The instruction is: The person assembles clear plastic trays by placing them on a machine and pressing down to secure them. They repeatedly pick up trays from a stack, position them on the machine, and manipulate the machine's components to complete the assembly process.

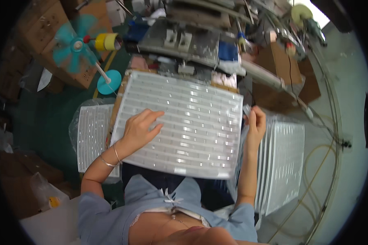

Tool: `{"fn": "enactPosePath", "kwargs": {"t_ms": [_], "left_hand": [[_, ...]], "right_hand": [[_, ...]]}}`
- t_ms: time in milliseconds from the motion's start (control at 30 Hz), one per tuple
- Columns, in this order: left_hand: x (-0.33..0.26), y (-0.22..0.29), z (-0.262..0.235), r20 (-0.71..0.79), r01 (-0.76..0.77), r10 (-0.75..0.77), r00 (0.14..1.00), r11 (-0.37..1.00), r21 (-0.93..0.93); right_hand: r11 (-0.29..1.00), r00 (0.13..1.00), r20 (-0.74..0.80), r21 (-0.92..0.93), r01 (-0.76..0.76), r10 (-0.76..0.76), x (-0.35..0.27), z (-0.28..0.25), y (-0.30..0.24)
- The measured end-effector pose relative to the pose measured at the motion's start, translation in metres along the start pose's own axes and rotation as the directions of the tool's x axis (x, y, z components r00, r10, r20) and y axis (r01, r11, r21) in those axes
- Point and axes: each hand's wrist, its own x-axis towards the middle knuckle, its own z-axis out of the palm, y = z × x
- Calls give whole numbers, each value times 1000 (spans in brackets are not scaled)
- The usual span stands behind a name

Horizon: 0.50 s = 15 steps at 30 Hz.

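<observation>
Lying under the left hand [141, 128] — ribbed tray [188, 130], right hand [255, 122] at its edge.

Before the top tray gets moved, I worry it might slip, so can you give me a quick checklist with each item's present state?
1. Left hand flat on the clear plastic tray: ok.
2. Right hand at the tray's right edge: ok.
3. Right grip closed around that edge: cannot tell.
4. Tray level on the lap: not ok, its top edge rests higher.
5. Stack of trays on the right standing neatly: ok.
6. Bagged trays on the left clear of the hands: ok.
</observation>
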Motion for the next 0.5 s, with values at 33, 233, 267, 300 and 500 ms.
{"fn": "enactPosePath", "kwargs": {"t_ms": [33, 233, 267, 300, 500], "left_hand": [[16, -7, -5, -78, 41, -42, 996, 999, -18], [109, -28, 3, -232, -14, 44, 972, 991, 130], [131, -28, 8, -282, -36, 90, 955, 981, 192], [156, -27, 12, -329, -55, 138, 934, 967, 250], [269, -15, 27, -93, -48, 102, 990, 886, 461]], "right_hand": [[1000, 999, 29, 11, -17, 16, 7, 2, -1], [999, 974, 225, 36, -22, 13, 36, 29, -9], [1000, 973, 230, 10, 26, -28, 42, 35, -12], [997, 970, 234, -19, 75, -68, 47, 40, -17], [885, 943, 156, -328, 331, -294, 96, 92, -33]]}}
